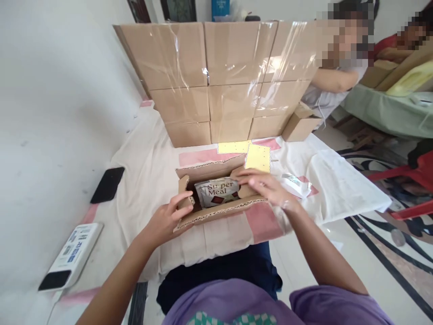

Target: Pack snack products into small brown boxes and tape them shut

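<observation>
An open brown cardboard box (218, 216) sits on the cloth near the table's front edge. Inside it stands a silver-white packet (216, 193) printed "Super Meal". My left hand (172, 217) is closed on the box's left end, its fingers bent over the small flap there. On the right end flap (249, 190), folded inward over part of the packet, lies my right hand (265, 186), fingers stretched out. Just behind the box are two yellow sheets (258, 157) (234, 147). A crumpled white-silver wrapper (296, 185) rests right of my right hand.
Stacked cardboard boxes (232, 54) under clear film rise along the back, with a small box (300, 124) beside them. Left are a black phone (107, 185) and a white device (71, 256). Other people (338, 81) sit back right, near a red chair (411, 189).
</observation>
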